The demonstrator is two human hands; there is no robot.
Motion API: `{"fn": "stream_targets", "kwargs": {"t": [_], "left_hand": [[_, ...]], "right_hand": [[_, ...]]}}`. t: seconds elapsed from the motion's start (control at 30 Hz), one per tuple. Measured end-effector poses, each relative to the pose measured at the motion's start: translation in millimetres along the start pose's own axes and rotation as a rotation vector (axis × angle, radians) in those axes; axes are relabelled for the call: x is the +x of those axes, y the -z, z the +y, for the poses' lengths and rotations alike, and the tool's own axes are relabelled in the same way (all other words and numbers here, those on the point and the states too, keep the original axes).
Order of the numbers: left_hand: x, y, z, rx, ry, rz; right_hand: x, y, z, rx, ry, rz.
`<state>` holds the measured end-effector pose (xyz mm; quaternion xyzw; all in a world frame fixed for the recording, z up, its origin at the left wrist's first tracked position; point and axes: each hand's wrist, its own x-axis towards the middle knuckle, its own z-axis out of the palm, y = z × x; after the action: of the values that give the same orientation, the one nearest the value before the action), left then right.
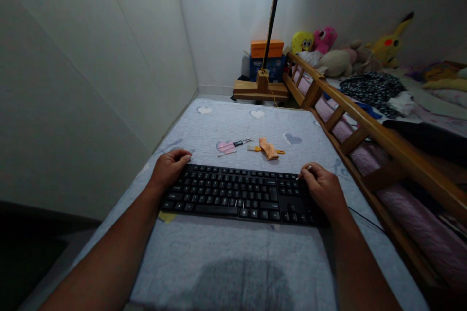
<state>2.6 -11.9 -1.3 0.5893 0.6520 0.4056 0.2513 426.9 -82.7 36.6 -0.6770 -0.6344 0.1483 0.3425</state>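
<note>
A black keyboard (226,193) lies flat on a light blue quilted cover with heart patterns. At its upper left corner is my left hand (170,167), fingers curled together; whether anything is between them is hidden. My right hand (321,185) pinches a small cotton swab (303,173) over the keys at the keyboard's upper right. Beyond the keyboard lie another thin swab (227,153), a tool with a dark handle and metal tip (238,144), and an orange cloth (269,149) resting across a yellow-handled brush (254,148).
Along the right runs a wooden bed rail (365,119), with plush toys and clothes behind it. At the far end stand a wooden stand base (260,88) and an orange box (266,48). White panels (109,58) rise on the left. A cable (365,217) trails right.
</note>
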Motion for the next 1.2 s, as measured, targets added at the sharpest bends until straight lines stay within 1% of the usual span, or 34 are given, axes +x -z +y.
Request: {"fn": "stream_targets", "kwargs": {"t": [0.3, 0.43, 0.77, 1.0, 1.2], "left_hand": [[0.7, 0.4, 0.2, 0.009, -0.004, 0.001], [0.0, 0.9, 0.7, -0.007, 0.0, -0.002], [-0.5, 0.3, -0.1, -0.001, 0.007, -0.011], [-1.6, 0.3, 1.5, 0.016, 0.009, -0.011], [0.4, -0.4, -1.2, 0.022, 0.02, -0.006]], "right_hand": [[0.8, -3.7, 0.8, 0.022, 0.019, 0.057], [0.6, -4.0, 1.7, 0.023, 0.015, 0.06], [-0.7, 1.3, -1.3, -0.015, 0.023, 0.003], [-2.5, -2.1, -4.9, -0.003, 0.046, -0.045], [-2.8, -5.2, -6.7, 0.004, 0.07, -0.045]]}}
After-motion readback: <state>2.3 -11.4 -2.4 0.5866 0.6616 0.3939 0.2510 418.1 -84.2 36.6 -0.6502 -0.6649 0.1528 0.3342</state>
